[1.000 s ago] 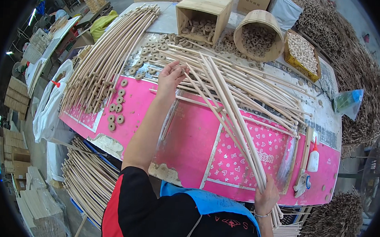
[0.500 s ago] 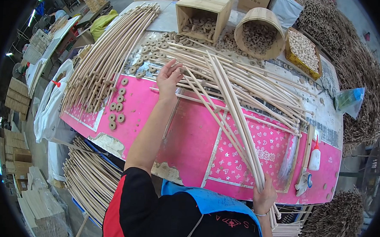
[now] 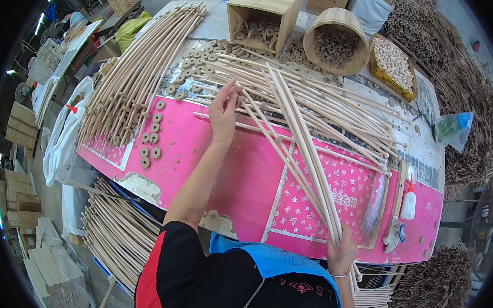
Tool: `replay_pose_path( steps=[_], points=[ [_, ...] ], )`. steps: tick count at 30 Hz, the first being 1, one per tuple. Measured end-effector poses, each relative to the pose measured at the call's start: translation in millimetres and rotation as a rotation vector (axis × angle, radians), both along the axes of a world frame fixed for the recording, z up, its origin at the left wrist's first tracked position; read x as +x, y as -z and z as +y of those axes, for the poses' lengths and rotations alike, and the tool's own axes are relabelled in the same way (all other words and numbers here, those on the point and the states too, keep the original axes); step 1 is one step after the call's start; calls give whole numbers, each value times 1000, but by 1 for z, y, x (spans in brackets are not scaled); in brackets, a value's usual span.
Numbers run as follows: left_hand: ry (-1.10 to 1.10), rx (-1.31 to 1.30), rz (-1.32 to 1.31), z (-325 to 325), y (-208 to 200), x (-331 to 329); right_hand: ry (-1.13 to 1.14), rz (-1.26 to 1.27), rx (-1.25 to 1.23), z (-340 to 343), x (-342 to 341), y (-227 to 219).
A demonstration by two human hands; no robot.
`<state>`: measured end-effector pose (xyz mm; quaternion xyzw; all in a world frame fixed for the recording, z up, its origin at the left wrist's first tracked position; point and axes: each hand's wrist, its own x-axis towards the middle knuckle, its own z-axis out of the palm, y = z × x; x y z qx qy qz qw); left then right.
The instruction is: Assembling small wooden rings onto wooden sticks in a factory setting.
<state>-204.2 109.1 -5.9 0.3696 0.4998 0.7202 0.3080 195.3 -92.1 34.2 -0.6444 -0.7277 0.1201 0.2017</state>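
Several long pale wooden sticks fan out from my right hand, which is closed around their lower ends near the table's front edge. Two of them splay leftward, and their far tips reach my left hand. That hand's fingers are bent together at the tip of one stick; whatever lies between them is too small to make out. Beyond the hands is a loose pile of similar sticks. Small round wooden rings with centre holes lie on the pink table cover to the left.
A wooden box and a round wooden tub, both holding rings, lie tipped at the back. Beside them is a yellow crate of small pale pieces. A stick bundle covers the left. A red-tipped glue bottle stands right.
My left hand has moved slightly right and toward me, and its fingers have come up to the tip of a splayed stick. The right hand keeps its grip on the bundle.
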Motion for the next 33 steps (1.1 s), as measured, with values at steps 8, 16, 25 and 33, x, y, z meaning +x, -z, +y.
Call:
replay_pose_path(
  steps=[8,16,25,33],
  points=[
    [-126,106,-118,-13,-35,14,-3,24,34,13,-12,-7],
    [86,-55,-436,-18,-35,3,-15,3,26,32,-29,-26],
    [475,-218,-703,-77,-22,104,-114,99,22,81,-67,-28],
    [627,-230,-648,-82,-33,83,-234,335,-139,122,-62,-18]
  ],
)
